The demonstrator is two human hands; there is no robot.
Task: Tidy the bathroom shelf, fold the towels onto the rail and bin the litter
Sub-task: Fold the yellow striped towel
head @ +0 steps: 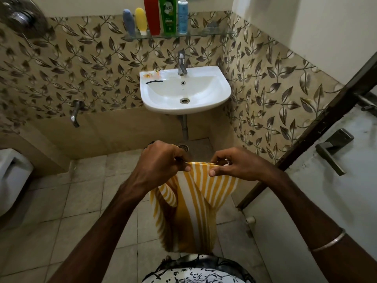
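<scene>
head view: my left hand (161, 160) and right hand (236, 164) each pinch the top edge of the yellow striped towel (191, 209), close together. the towel hangs straight down below both hands, above the tiled floor (81, 201), in front of the sink (204, 105). bottles stand on the glass shelf (204, 33).

A white ceramic wall basin (221, 92) carries a chrome pillar tap (181, 64) at its back rim. Left of it, a chrome wall spout (75, 114) juts from leaf-patterned beige tiles (275, 94). A grey door lever handle (331, 152) sits at right, above worn grey floor tiles (81, 203).
</scene>
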